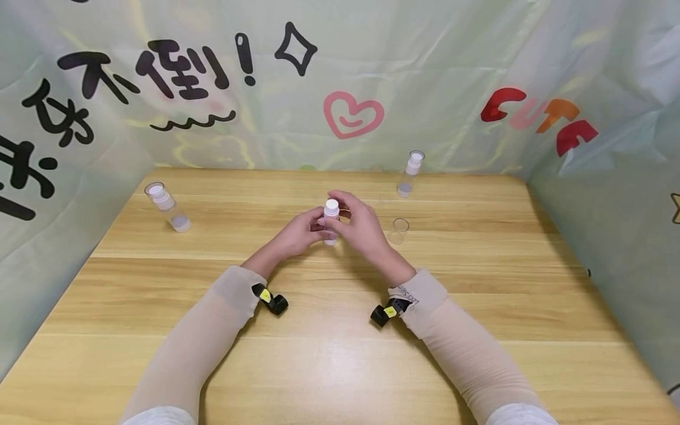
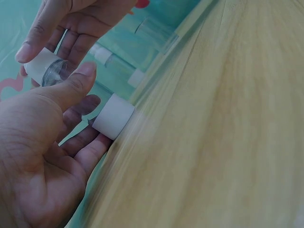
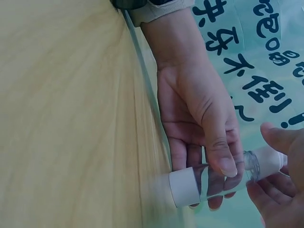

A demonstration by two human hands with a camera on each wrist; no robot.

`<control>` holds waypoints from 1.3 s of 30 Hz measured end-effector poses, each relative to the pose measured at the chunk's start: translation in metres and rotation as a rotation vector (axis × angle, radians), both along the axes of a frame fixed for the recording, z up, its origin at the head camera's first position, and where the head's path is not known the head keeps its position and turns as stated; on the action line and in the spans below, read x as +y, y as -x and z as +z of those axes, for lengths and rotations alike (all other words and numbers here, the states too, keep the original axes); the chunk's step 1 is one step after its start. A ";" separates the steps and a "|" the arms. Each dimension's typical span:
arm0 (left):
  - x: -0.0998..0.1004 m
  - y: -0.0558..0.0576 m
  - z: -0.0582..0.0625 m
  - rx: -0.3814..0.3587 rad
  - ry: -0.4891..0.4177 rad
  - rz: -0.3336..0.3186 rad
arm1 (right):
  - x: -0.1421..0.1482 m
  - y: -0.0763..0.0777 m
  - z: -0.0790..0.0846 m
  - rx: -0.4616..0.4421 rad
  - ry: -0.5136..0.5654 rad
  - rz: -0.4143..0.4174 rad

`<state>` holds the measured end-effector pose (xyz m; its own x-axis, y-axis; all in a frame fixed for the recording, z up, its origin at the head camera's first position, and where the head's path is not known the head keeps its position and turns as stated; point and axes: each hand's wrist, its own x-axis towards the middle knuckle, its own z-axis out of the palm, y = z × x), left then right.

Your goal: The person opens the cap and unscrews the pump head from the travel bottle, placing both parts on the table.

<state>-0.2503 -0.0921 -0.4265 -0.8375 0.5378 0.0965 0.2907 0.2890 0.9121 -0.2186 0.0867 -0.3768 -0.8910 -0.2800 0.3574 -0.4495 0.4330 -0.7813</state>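
Bottle (image 1: 332, 212): smooth clear cylinder, white ends; upright, centre of head-view frame.
Left hand (image 1: 301, 232) curled round clear body; right hand (image 1: 362, 228) loosely cupped about upper end, thumb raised off it.

clear bottle (image 1: 332, 210) | white base (image 3: 185, 186), white top (image 3: 267, 160) | upright | left hand (image 1: 303, 232) gripping body, right hand (image 1: 362, 229) at top

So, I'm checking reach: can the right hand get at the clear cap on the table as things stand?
Likely yes: the clear cap stands close by the right hand, with nothing visible between them. The hand's grip is around the bottle, so it would probably have to let go first.
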 end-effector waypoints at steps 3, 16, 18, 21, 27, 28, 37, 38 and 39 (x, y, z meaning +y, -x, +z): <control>0.000 0.000 0.000 -0.007 -0.014 -0.009 | -0.001 -0.001 0.000 0.005 -0.013 -0.030; 0.000 -0.001 0.000 -0.020 -0.032 -0.013 | -0.004 -0.001 -0.003 0.014 -0.084 -0.096; 0.000 0.000 0.000 -0.023 -0.036 -0.017 | -0.003 -0.001 -0.002 0.010 -0.093 -0.095; 0.000 0.000 0.000 -0.030 -0.042 -0.024 | 0.000 -0.001 0.000 -0.004 -0.094 -0.081; 0.000 -0.001 0.002 -0.045 -0.049 -0.030 | 0.005 0.002 0.001 -0.026 -0.082 -0.020; 0.000 -0.001 0.002 -0.043 -0.051 -0.031 | 0.006 0.003 0.001 -0.023 -0.080 -0.010; 0.000 0.000 0.000 -0.037 -0.041 -0.025 | 0.014 0.011 -0.001 -0.032 -0.026 0.087; 0.000 0.000 0.000 -0.040 -0.040 -0.022 | 0.015 0.011 0.000 -0.035 -0.025 0.094; 0.000 0.000 0.000 -0.042 -0.038 -0.020 | 0.016 0.011 0.000 -0.045 -0.023 0.103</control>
<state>-0.2504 -0.0918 -0.4262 -0.8304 0.5511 0.0822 0.2575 0.2487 0.9337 -0.2298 0.1024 -0.3767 -0.8719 -0.3785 0.3106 -0.4576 0.4041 -0.7920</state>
